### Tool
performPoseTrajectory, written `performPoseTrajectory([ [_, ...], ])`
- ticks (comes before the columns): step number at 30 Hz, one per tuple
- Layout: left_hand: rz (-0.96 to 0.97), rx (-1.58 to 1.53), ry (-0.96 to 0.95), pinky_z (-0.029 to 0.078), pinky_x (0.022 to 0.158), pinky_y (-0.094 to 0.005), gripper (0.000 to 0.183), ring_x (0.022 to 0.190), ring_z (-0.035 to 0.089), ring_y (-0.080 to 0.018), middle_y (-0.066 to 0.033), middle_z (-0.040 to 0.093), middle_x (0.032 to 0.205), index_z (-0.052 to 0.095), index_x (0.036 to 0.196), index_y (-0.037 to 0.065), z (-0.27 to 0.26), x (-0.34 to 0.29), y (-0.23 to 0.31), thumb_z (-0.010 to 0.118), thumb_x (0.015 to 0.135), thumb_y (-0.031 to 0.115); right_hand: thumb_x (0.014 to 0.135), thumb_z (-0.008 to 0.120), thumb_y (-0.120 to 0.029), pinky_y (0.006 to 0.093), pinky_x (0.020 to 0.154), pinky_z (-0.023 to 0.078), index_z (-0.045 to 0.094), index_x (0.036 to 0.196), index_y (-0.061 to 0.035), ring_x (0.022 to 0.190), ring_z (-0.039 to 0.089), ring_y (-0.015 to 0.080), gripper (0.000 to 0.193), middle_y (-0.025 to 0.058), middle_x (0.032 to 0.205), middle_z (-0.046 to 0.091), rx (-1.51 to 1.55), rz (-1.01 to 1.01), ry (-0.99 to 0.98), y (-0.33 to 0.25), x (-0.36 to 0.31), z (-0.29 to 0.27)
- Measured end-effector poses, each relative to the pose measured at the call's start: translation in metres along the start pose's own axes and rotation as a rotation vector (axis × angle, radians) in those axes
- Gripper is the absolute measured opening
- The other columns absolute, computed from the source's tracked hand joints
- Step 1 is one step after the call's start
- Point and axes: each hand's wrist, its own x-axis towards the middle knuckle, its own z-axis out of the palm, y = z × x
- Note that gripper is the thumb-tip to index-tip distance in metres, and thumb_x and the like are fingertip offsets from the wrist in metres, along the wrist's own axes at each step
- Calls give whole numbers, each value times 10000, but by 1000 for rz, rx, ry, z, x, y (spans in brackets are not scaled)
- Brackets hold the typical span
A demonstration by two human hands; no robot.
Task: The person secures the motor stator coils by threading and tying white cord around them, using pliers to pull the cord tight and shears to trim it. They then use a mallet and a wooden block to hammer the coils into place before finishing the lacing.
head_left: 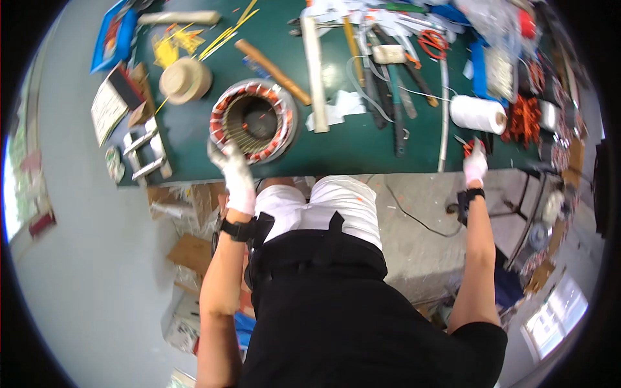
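Observation:
A motor stator [291,123], a round metal ring with orange-red and white windings around its bore, stands on the green workbench. My white-gloved left hand [231,169] rests at its near left rim with the fingers apart. Far to the right, by the bench's front edge, my gloved right hand [476,163] is closed on a small red-handled tool [468,149] with a metal tip; its exact kind is hard to make out. A white spool of thread [477,114] lies just beyond that hand.
Left of the stator are a wooden cylinder [185,80] and a metal frame [146,151]. Beyond lie a wooden stick [272,71] and a pale strip [315,77]. Several hand tools, a mallet [389,54] and red-handled scissors [433,43] crowd the back. Orange bundles [522,120] sit at right.

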Motion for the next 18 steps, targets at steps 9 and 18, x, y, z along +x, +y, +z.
performPoseTrajectory([
  [9, -73, 34, -109, 388, 956, -326, 401, 1051, 489, -204, -147, 478, 1171, 405, 1258, -18, -35, 4, 23, 497, 919, 176, 733, 573, 57, 457, 844, 486, 375, 1387, -256, 1008, 591, 381, 751, 185, 1185, 554, -154, -163, -244, -3, 5, -7],
  [18, 324, 116, -299, 374, 995, -371, 504, 1134, 471, -253, -161, 450, 1204, 398, 1290, 9, -35, 57, 31, 581, 841, 145, 828, 556, -25, 284, 802, 483, 390, 1345, -52, 921, 552, 142, 544, 70, 1079, 523, 894, 95, -555, -123, -96, -104],
])
